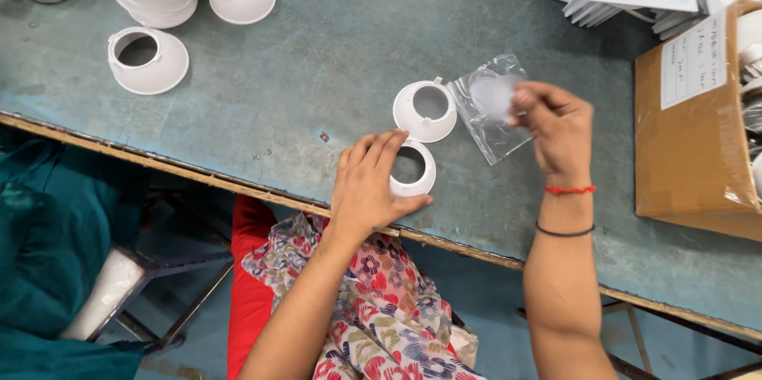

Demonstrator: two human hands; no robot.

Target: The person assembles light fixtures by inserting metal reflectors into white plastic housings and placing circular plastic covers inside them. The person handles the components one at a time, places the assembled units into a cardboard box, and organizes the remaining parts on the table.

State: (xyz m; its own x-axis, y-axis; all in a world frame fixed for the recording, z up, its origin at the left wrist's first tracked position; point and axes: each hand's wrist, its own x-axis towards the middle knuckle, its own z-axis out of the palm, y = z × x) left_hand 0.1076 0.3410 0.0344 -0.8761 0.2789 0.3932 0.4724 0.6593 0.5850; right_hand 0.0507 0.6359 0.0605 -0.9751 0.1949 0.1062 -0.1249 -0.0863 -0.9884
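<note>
Clear plastic pouch (pixel 494 110) lying flat on blue-grey worktable (pixel 333 55), mid-way between near and far edges; small, rectangular, crinkled, holding pale round disc. Right hand (pixel 559 130) pinching at its right side. Brown cardboard box (pixel 689 122) sitting at worktable's right edge, open-topped. White rectangular paper label (pixel 693 59) sticking to box's upper left, slightly tilted.

We see a white plastic ring (pixel 413 167), lying flat near our table edge, a frosted round disc (pixel 492 96), half inside a clear plastic bag (pixel 496 130).
</note>
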